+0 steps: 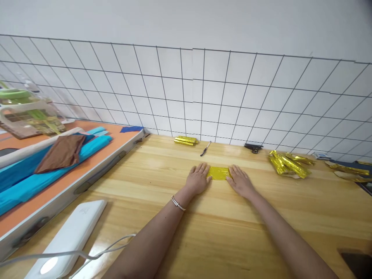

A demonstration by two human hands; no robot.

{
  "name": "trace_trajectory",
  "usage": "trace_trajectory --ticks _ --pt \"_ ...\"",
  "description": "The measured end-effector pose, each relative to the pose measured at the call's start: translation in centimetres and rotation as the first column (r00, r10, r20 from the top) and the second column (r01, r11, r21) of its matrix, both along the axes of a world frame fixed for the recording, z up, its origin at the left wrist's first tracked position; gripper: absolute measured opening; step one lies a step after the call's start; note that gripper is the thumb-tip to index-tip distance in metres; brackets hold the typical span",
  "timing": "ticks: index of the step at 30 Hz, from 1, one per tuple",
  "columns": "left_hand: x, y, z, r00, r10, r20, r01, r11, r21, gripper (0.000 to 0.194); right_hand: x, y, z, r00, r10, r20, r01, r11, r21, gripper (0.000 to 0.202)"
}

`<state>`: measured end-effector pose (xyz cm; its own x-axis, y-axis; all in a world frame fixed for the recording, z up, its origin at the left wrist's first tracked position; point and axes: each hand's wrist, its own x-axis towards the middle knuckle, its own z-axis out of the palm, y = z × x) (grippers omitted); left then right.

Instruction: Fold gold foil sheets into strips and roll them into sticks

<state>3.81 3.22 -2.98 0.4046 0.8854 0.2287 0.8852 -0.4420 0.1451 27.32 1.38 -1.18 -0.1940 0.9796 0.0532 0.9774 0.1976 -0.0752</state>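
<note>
A small rectangle of shiny gold foil lies flat on the wooden table. My left hand, below a wrist with a silver bracelet, rests flat over the foil's left end. Over its right end lies my right hand, also flat with fingers stretched out. Both ends of the foil are partly hidden under the hands. Behind them sit a folded gold foil bundle and a pen.
Crumpled gold foil and a black clip are at the back right. On the left are a white power bank-like device with a cable, and an orange surface bearing blue rolls and brown material.
</note>
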Motion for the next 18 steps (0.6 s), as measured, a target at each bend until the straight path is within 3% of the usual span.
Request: trace_trajectory --ticks 3,5,9,18 --pt "0.0 0.1 0.0 1.000 -0.001 -0.011 0.000 1.000 -0.009 0.054 -1.1 -0.4 0.5 1.000 0.002 -0.019 -0.001 0.999 0.054 0.067" --pt "-0.1 0.1 0.0 1.000 -0.003 -0.023 0.003 1.000 -0.014 0.054 -2.9 -0.8 0.6 0.993 0.108 -0.043 -0.102 0.988 0.117 0.065" --pt "-0.1 0.0 0.1 0.999 -0.002 -0.039 0.002 1.000 -0.007 0.054 -5.2 -1.5 -0.1 0.949 0.311 -0.043 -0.310 0.950 0.023 0.066" --pt "-1.5 -0.2 0.7 0.998 -0.015 -0.065 0.013 0.999 -0.039 0.061 -0.8 -2.3 -0.8 0.973 0.229 0.000 -0.229 0.973 0.022 0.069"
